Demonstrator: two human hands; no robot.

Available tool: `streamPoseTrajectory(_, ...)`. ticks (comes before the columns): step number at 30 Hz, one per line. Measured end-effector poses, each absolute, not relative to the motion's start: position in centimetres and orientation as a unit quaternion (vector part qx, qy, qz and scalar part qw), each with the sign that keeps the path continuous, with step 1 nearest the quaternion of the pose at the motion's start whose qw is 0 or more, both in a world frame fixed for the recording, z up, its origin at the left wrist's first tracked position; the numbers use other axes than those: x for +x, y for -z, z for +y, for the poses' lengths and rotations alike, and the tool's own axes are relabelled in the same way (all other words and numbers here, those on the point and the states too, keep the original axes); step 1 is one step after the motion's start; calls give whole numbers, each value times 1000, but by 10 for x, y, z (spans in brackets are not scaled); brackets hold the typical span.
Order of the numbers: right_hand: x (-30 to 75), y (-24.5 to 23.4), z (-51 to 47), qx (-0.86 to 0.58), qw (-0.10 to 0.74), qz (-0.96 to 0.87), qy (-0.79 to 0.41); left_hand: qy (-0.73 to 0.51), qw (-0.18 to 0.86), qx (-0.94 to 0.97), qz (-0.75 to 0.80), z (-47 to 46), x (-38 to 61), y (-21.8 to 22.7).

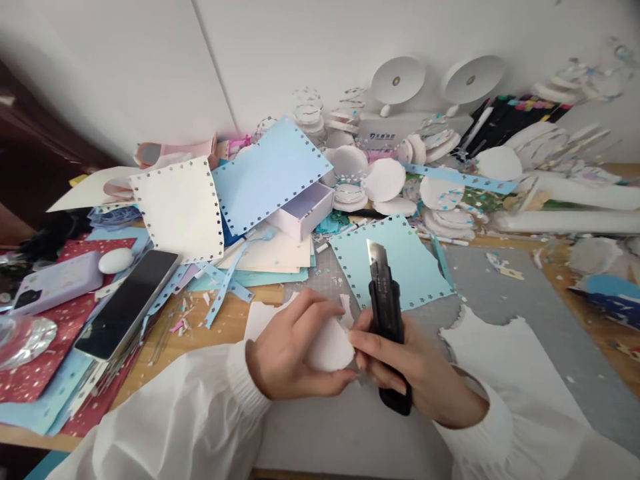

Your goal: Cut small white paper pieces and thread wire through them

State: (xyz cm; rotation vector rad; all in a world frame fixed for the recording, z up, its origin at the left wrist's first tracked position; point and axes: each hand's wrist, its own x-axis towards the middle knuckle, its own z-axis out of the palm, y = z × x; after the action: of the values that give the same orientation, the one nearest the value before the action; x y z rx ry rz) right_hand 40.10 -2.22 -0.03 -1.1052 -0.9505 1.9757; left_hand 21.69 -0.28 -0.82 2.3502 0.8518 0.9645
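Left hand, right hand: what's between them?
A white paper cutout, held by the left hand and touched by the right hand, which grips a black utility knife. Head view.

Wooden table (215, 337) bearing grey mat (500, 280).

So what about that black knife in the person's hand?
The knife is a black, plastic-looking utility cutter with a silvery, slant-tipped blade slid out. It stands nearly upright, blade pointing away, above the grey mat. The right hand grips its handle, hiding the middle; its lower end shows below the fingers. The left hand holds a white piece beside it.
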Motion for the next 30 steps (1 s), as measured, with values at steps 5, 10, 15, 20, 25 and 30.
streamPoseTrajectory(5,401,-3,-23,-400,322,-337,-789,-347,251,847,314,-7,221,4)
streamPoseTrajectory(10,416,-10,-13,-447,326,-390,-736,-326,317,815,360,-12,219,2)
streamPoseTrajectory(15,443,-4,-2,-527,391,-606,-451,-301,351,785,412,-14,216,4)
streamPoseTrajectory(20,439,3,-8,-401,311,-843,-177,-322,310,773,450,-15,215,7)
streamPoseTrajectory(25,425,2,-17,-325,288,-885,-166,-345,328,717,509,-15,216,7)
streamPoseTrajectory(30,418,2,-20,-326,264,-897,-138,-339,377,701,502,-15,217,6)
